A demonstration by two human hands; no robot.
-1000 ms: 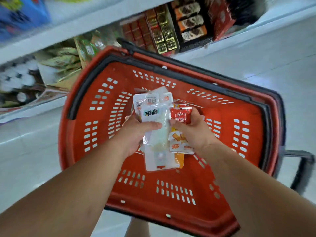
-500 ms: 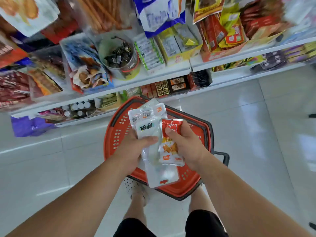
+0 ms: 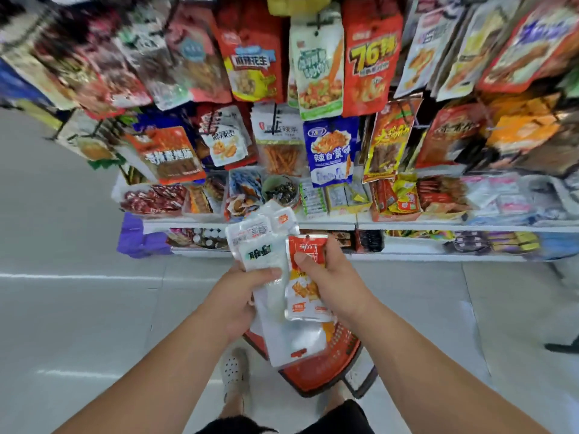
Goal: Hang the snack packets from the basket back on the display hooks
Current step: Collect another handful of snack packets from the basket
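Head view. Reached both forearms up from the bottom corners toward mid-frame. Gripped a fanned stack of white packets (image 3: 261,256) in the left hand (image 3: 236,297), thumb laid across the front. Pinched a red-and-white packet (image 3: 306,297) in the right hand (image 3: 333,277), thumb on its face, fingers curled behind, its edge touching the white stack. Held both over the red basket (image 3: 326,371), mostly hidden beneath them at lower centre. Stood near the white shelf (image 3: 407,226), with open tiled floor (image 3: 78,308) left and right of the arms. Faced rows of hanging packets (image 3: 330,151) crowding the upper half, packed side by side on hooks (image 3: 275,122), blurred toward the frame's edges. Saw boxed snacks along the shelf below them, and a white shoe (image 3: 235,374) at bottom centre.
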